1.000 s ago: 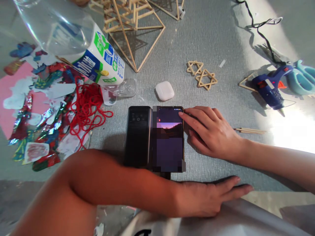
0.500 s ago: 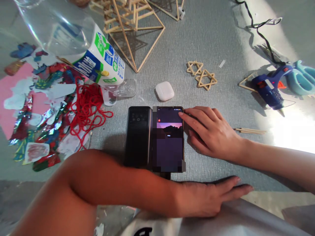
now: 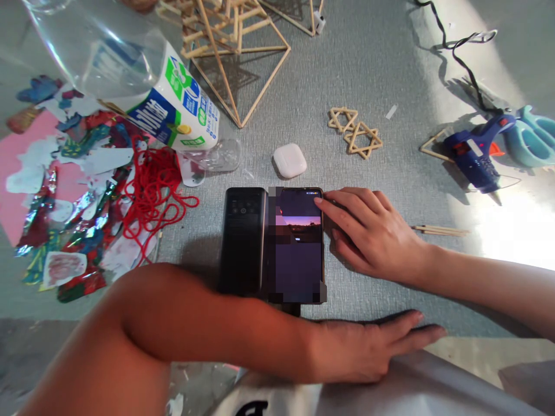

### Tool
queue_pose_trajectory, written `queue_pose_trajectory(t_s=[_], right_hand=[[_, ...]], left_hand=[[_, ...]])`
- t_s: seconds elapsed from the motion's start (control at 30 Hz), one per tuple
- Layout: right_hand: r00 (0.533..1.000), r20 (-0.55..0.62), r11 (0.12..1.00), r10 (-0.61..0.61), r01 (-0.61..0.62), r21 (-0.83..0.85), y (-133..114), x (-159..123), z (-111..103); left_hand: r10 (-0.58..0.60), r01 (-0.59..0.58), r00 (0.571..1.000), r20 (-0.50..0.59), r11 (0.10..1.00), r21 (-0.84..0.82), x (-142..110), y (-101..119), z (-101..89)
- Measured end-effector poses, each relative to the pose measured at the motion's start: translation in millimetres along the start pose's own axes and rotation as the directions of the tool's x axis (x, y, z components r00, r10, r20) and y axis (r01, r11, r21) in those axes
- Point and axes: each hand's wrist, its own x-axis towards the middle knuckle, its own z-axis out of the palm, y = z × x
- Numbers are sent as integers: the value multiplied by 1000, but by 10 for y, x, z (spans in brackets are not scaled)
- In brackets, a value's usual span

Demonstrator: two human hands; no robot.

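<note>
A smartphone with a lit screen lies on the grey table, showing a dusk landscape picture across its middle. My right hand rests at its right side, fingers stretched out, one fingertip touching the upper right corner of the screen. A dark power bank or phone-like slab lies against the smartphone's left side; I cannot tell which it is. Along the table's near edge my left hand lies across my front, empty, fingers extended to the right. My left forearm passes just below both devices.
Beyond the phone sit a white earbud case and two small stick stars. A large plastic bottle, red cord and a wooden stick frame stand left and back. At right are a blue glue gun, scissors and thin sticks.
The landscape picture on the phone screen has changed, its dark skyline now lower. Both hands stay where they were.
</note>
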Motion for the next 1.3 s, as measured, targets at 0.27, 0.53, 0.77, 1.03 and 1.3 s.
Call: queue_pose_trajectory(t_s=[0.27,0.53,0.77,1.03,1.3], right_hand=[[1000,-7,1000,-9,9,-4,3,5,-3],[1000,-11,1000,-16,15,-10,4,8,-3],[1000,-8,1000,-15,15,-7,1,6,-4],[1000,-8,1000,-14,14,-2,7,1,5],[1000,-8,1000,-17,17,-19,8,0,0]], left_hand=[[169,-211,966,196,953,218,87,-50,-34],[186,-283,953,239,829,483,48,-122,23],[269,-275,944,190,326,904,-18,-137,-1],[289,-261,948,133,467,845,3,-173,-5],[-81,45,985,-151,973,-225,-48,-31,75]])
